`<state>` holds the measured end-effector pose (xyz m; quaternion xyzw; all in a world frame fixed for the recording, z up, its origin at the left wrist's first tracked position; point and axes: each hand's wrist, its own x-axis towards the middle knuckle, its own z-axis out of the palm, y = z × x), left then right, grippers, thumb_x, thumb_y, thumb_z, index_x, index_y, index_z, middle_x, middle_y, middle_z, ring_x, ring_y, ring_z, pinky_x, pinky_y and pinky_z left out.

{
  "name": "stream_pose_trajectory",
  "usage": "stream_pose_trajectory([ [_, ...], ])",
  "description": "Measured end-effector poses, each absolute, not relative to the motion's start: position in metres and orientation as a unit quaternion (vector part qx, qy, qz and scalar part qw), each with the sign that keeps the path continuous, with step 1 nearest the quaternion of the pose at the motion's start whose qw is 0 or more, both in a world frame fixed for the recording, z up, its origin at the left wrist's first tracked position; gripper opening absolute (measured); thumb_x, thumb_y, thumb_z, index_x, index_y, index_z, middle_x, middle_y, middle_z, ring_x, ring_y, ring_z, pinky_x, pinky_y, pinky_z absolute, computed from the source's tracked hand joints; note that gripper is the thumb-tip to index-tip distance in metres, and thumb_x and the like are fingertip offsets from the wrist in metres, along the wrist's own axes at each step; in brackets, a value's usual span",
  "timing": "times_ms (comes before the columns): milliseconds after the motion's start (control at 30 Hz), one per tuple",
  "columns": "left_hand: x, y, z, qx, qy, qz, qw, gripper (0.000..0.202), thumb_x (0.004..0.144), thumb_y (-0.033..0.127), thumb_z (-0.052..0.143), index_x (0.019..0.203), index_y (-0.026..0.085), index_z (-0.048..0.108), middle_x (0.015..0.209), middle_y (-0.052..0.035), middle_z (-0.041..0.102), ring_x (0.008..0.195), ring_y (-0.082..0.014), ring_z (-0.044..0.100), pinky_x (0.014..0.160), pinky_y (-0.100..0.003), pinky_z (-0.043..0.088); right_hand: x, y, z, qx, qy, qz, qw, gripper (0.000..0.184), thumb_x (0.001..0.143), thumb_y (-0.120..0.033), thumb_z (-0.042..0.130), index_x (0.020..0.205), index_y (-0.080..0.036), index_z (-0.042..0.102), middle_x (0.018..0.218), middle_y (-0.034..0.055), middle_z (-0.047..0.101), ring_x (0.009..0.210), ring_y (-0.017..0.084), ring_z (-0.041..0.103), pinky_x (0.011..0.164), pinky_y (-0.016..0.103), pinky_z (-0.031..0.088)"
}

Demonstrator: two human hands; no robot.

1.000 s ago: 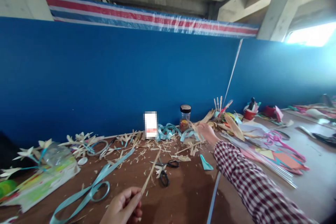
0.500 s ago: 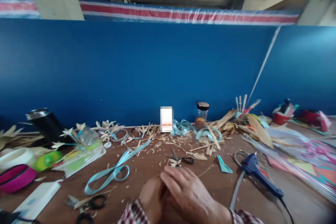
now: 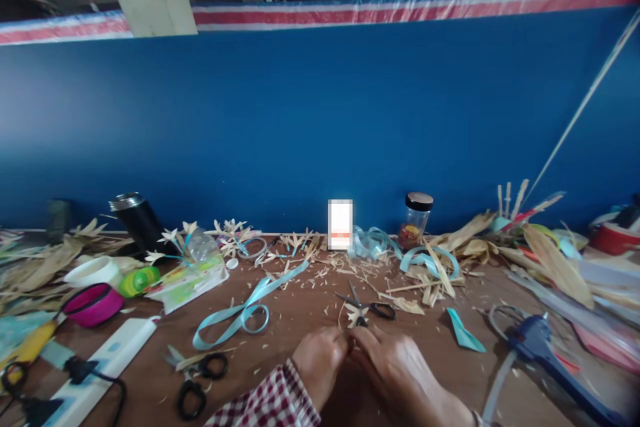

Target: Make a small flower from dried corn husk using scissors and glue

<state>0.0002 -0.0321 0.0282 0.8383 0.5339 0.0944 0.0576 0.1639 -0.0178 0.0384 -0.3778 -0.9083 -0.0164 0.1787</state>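
My left hand (image 3: 321,361) and my right hand (image 3: 403,367) meet low in the middle of the view, fingers closed and tips together. Whatever they pinch, if anything, is too small or hidden to make out. Just beyond the fingertips lie black-handled scissors (image 3: 383,310) with partly spread blades, and a pale husk flower (image 3: 353,315) lies against them. A second pair of scissors (image 3: 214,365) rests to the left of my left hand. On the right, a folded light-blue ribbon piece (image 3: 465,332) and a blue glue gun (image 3: 545,347) lie on the brown table.
A looped light-blue ribbon (image 3: 231,325) and a white power strip (image 3: 107,363) are on the left. Husk scraps (image 3: 325,273) litter the middle. A lidded jar (image 3: 415,223) and a black flask (image 3: 140,223) stand near the blue partition (image 3: 300,113). Dry husks (image 3: 555,260) lie at right.
The view has turned, so things on the table appear farther right. My right hand lay over my left before; now the two are side by side with fingertips meeting.
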Motion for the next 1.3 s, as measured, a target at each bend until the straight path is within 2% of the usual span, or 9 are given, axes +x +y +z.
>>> stream_pose_trajectory([
  [100, 0.004, -0.030, 0.027, 0.826, 0.555, 0.086, 0.037, 0.024, 0.083, 0.007, 0.041, 0.088, 0.016, 0.063, 0.082, -0.0072, 0.067, 0.075, -0.0174, 0.062, 0.064, -0.026, 0.048, 0.164, -0.014, 0.031, -0.386, -0.903, -0.061, 0.177, 0.006, 0.086, -0.022, 0.048, 0.083, -0.021, 0.054, 0.069, 0.0020, 0.064, 0.055, 0.016, 0.062, 0.044, 0.023, 0.034],
  [200, 0.004, -0.031, 0.027, 0.818, 0.564, 0.104, 0.034, 0.022, 0.084, 0.011, 0.044, 0.088, 0.019, 0.064, 0.083, -0.0049, 0.068, 0.076, -0.0167, 0.063, 0.064, -0.024, 0.047, 0.164, -0.015, 0.027, -0.384, -0.902, -0.077, 0.184, 0.019, 0.089, -0.024, 0.044, 0.074, -0.020, 0.055, 0.066, 0.0031, 0.063, 0.054, 0.015, 0.060, 0.044, 0.023, 0.034],
  [433, -0.005, -0.037, 0.028, 0.805, 0.575, 0.149, 0.005, 0.016, 0.081, 0.019, 0.052, 0.070, 0.019, 0.063, 0.069, -0.0015, 0.066, 0.063, -0.0167, 0.061, 0.051, -0.023, 0.041, 0.161, -0.016, 0.027, -0.388, -0.894, -0.001, 0.223, 0.016, 0.087, -0.029, 0.050, 0.076, -0.023, 0.061, 0.070, 0.0004, 0.060, 0.065, 0.016, 0.057, 0.052, 0.023, 0.039],
  [567, -0.009, -0.038, 0.019, 0.813, 0.540, 0.219, 0.011, 0.019, 0.086, 0.020, 0.046, 0.077, 0.020, 0.063, 0.071, -0.0021, 0.066, 0.063, -0.0148, 0.060, 0.053, -0.022, 0.042, 0.163, -0.015, 0.025, -0.379, -0.893, 0.033, 0.241, 0.024, 0.089, -0.027, 0.047, 0.071, -0.020, 0.061, 0.067, 0.0014, 0.058, 0.065, 0.016, 0.053, 0.056, 0.025, 0.041],
  [667, -0.009, -0.038, 0.010, 0.829, 0.502, 0.245, -0.028, 0.023, 0.088, 0.019, 0.039, 0.090, 0.018, 0.062, 0.076, -0.0054, 0.066, 0.069, -0.0166, 0.061, 0.060, -0.025, 0.046, 0.166, -0.015, 0.026, -0.385, -0.888, 0.050, 0.245, 0.023, 0.090, -0.025, 0.044, 0.078, -0.020, 0.063, 0.071, 0.0024, 0.059, 0.069, 0.016, 0.053, 0.060, 0.026, 0.042],
  [867, -0.004, -0.038, 0.005, 0.824, 0.514, 0.219, -0.094, 0.032, 0.090, 0.018, 0.029, 0.083, 0.016, 0.060, 0.070, -0.0071, 0.061, 0.065, -0.0178, 0.056, 0.058, -0.029, 0.046, 0.169, -0.013, 0.024, -0.372, -0.905, 0.004, 0.208, 0.016, 0.090, -0.023, 0.045, 0.097, -0.019, 0.059, 0.085, 0.0053, 0.063, 0.079, 0.019, 0.055, 0.068, 0.030, 0.043],
  [1033, -0.002, -0.040, 0.008, 0.830, 0.506, 0.230, -0.046, 0.029, 0.090, 0.019, 0.032, 0.079, 0.017, 0.058, 0.069, -0.0053, 0.058, 0.063, -0.0172, 0.054, 0.057, -0.029, 0.043, 0.173, -0.015, 0.024, -0.344, -0.919, 0.027, 0.188, 0.017, 0.090, -0.019, 0.042, 0.085, -0.017, 0.058, 0.082, 0.0051, 0.062, 0.073, 0.018, 0.053, 0.063, 0.028, 0.042],
  [1200, -0.006, -0.040, 0.014, 0.820, 0.504, 0.270, 0.004, 0.017, 0.088, 0.026, 0.044, 0.085, 0.017, 0.058, 0.069, -0.0037, 0.059, 0.065, -0.0160, 0.056, 0.060, -0.028, 0.044, 0.178, -0.014, 0.032, -0.332, -0.928, 0.004, 0.168, 0.018, 0.090, -0.020, 0.042, 0.095, -0.018, 0.059, 0.081, 0.0049, 0.063, 0.074, 0.018, 0.054, 0.060, 0.026, 0.040],
  [1300, -0.010, -0.039, 0.017, 0.835, 0.475, 0.278, 0.002, 0.014, 0.087, 0.023, 0.046, 0.085, 0.017, 0.059, 0.071, -0.0036, 0.060, 0.067, -0.0157, 0.056, 0.062, -0.027, 0.044, 0.178, -0.011, 0.035, -0.336, -0.930, -0.007, 0.150, 0.016, 0.090, -0.021, 0.044, 0.089, -0.018, 0.060, 0.078, 0.0044, 0.063, 0.073, 0.018, 0.055, 0.058, 0.026, 0.039],
])
